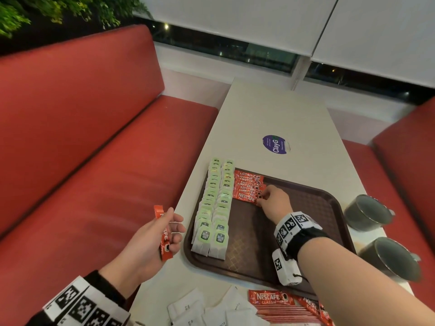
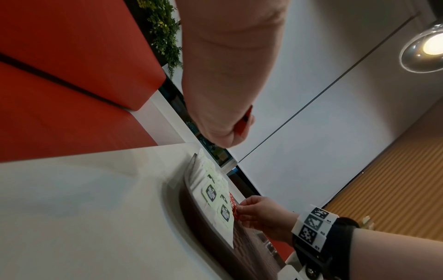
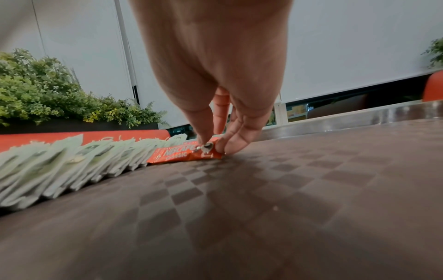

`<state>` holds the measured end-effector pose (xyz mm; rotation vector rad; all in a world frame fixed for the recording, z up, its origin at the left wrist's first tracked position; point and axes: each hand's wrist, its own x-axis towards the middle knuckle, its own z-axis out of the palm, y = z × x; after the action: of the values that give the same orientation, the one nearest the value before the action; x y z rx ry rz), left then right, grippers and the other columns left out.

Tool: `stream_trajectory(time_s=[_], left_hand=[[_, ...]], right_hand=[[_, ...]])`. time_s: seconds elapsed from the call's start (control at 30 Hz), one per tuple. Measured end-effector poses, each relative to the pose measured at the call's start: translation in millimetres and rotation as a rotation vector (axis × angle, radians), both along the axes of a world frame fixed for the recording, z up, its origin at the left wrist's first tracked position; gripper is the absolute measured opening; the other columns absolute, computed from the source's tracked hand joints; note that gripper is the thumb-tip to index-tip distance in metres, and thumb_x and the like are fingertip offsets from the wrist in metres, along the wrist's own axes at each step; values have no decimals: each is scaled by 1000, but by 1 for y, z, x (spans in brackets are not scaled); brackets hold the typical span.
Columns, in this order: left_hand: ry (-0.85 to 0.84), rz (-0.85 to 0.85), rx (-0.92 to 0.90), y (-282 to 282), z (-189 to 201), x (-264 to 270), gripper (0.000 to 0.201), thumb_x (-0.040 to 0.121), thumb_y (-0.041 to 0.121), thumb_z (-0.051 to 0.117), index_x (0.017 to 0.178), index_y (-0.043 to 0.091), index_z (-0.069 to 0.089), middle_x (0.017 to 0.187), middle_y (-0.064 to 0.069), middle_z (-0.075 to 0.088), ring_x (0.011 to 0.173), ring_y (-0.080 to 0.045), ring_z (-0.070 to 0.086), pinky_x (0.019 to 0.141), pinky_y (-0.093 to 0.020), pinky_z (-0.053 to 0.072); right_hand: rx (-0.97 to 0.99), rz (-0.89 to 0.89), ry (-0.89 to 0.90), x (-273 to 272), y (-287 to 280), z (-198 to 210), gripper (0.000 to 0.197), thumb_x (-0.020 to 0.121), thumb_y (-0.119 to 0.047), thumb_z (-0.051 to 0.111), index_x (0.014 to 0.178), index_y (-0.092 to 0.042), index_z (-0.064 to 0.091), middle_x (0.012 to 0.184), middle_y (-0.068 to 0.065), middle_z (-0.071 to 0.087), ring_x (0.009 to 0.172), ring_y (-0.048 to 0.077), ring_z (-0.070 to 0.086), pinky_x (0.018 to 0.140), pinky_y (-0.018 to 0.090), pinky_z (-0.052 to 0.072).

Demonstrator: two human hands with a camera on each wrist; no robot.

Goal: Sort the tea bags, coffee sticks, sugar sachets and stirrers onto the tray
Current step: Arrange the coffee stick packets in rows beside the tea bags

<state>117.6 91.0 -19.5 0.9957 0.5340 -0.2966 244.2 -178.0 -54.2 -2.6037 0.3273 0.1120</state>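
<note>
On the brown tray [image 1: 306, 231], two rows of tea bags [image 1: 215, 208] lie beside a row of coffee sticks [image 1: 248, 187]. The right wrist view alone shows the right hand [image 3: 215, 106] pinching the nearest stick's end [image 3: 189, 154]. The left hand [image 1: 150, 241] holds another coffee stick [image 1: 162, 231] over the bench [image 1: 270, 114] edge. Sugar sachets [image 1: 207, 309] lie off-tray.

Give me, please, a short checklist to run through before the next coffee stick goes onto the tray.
1. Right hand has set its stick flat on the tray: ok, fingertips pinch its end.
2. Stick lines up with the coffee row: ok.
3. Left hand has the next stick ready: ok, gripped above the table.
4. Tea bags lie undisturbed in two rows: ok.
5. Free tray space nearer than the coffee row: ok.
6. Stirrers located: cannot tell, none in view.
</note>
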Motion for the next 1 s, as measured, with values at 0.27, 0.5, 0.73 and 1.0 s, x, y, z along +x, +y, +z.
stream_trajectory(time_s=[0.27, 0.5, 0.73, 1.0], left_hand=[[-140, -102, -13, -15, 14, -3, 43, 99, 41, 36, 101, 5, 61, 79, -11, 66, 68, -21, 63, 57, -30, 43], [-306, -151, 24, -46, 25, -1, 55, 80, 57, 34, 109, 20, 63, 95, -5, 66, 92, -21, 61, 82, -41, 49], [-426, -184, 105, -49, 29, -5, 31, 92, 35, 42, 113, 19, 59, 92, 3, 66, 84, -11, 57, 76, -31, 45], [-457, -146, 301, -35, 21, 1, 4, 90, 4, 59, 91, 8, 61, 66, 2, 59, 60, -8, 50, 58, -21, 44]], right_hand=[[280, 147, -164, -49, 37, 44, 5, 89, -20, 63, 84, -21, 62, 86, -7, 64, 81, 10, 59, 66, 14, 39], [767, 469, 198, -124, 83, 65, 14, 92, -16, 61, 79, -13, 64, 68, -3, 65, 58, 4, 59, 62, 17, 46], [894, 293, 89, -126, 66, 68, 14, 88, -3, 64, 77, -11, 63, 61, -1, 62, 55, 8, 53, 56, 17, 44], [702, 350, 79, -126, 38, 82, 7, 84, -8, 69, 81, -14, 69, 69, -1, 62, 64, 7, 53, 63, 16, 43]])
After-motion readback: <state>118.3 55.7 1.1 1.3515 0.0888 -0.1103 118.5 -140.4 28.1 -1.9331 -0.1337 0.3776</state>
